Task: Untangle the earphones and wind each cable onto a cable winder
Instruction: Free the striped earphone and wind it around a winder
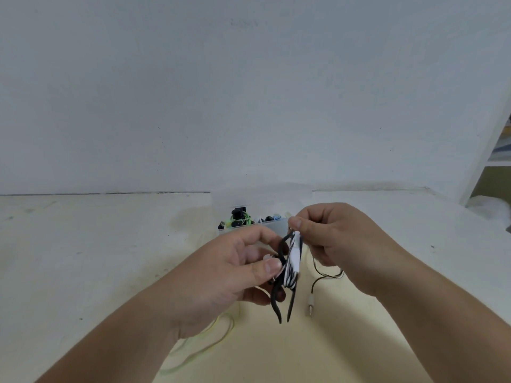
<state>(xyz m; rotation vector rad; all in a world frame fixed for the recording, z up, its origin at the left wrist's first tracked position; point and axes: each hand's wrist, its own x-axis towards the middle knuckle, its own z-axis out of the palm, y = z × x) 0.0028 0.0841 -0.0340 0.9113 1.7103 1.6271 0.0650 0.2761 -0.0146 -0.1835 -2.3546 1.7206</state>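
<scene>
Pinching cable winder (pixel 295 251): left hand (pixel 221 275) and right hand (pixel 340 239) | clear box (pixel 278 227) behind | green cable (pixel 221 341) below

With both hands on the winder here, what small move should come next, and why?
Probably another wrap: the right hand, pinching the top of the white winder, takes the loose black cable round it while the left hand steadies the lower end. Black turns already cover the winder, yet a tail runs down to the plug on the table.
</scene>
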